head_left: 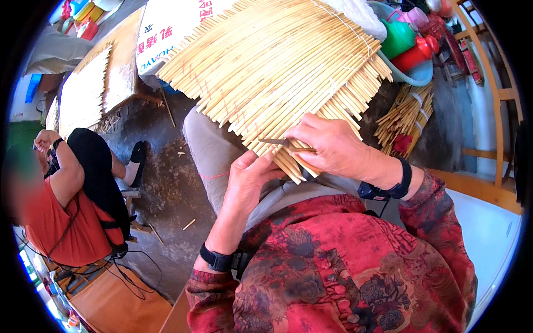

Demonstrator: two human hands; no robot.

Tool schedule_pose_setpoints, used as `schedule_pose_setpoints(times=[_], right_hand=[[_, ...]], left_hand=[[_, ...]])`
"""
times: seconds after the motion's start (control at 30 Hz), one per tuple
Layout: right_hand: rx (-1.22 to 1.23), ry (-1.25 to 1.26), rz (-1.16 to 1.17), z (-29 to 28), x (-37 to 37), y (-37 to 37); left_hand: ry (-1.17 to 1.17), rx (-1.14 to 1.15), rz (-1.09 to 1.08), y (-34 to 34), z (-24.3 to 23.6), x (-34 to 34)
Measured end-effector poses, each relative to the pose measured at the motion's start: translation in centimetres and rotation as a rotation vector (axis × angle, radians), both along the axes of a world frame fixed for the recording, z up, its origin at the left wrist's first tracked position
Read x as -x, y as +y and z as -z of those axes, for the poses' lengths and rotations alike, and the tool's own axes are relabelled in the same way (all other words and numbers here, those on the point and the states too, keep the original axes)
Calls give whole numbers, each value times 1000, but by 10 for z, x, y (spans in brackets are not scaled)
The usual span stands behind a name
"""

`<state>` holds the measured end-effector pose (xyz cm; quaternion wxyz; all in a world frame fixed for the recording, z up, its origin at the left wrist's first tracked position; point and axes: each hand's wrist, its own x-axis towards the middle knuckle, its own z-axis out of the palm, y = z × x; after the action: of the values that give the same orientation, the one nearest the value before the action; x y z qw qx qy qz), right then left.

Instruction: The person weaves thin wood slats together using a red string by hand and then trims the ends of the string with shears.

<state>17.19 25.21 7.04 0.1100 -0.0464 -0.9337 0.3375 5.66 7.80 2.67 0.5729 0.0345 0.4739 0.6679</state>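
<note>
A mat of thin straw-coloured sticks [277, 72], stitched with red and white thread, spreads in front of me, its near corner over my lap. In my right hand [336, 147] is a pair of scissors [273, 141]. The dark blades point left across the mat's near edge, and the handles lie within my fingers. My left hand [250, 175] is closed, thumb and fingertips pinching the stick ends at that corner, just below the blades. Whether a thread is also between these fingertips is too small to tell.
A white printed sack [169, 33] lies under the far side. At right are a blue basin [419, 75] with coloured containers, a tied stick bundle [405, 119] and a wooden chair frame [499, 94]. A seated person in red [69, 222] works at left, near another mat [83, 91].
</note>
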Motion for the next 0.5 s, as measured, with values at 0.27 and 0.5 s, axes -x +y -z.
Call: schedule_pose_setpoints(times=[0.27,0.5], right_hand=[[167,-52,120,12,18,-2],[205,-139,57,-9,-10,0]], left_hand=[[66,13,21,-4,1,0],[85,-25,27,-10,8,-4]])
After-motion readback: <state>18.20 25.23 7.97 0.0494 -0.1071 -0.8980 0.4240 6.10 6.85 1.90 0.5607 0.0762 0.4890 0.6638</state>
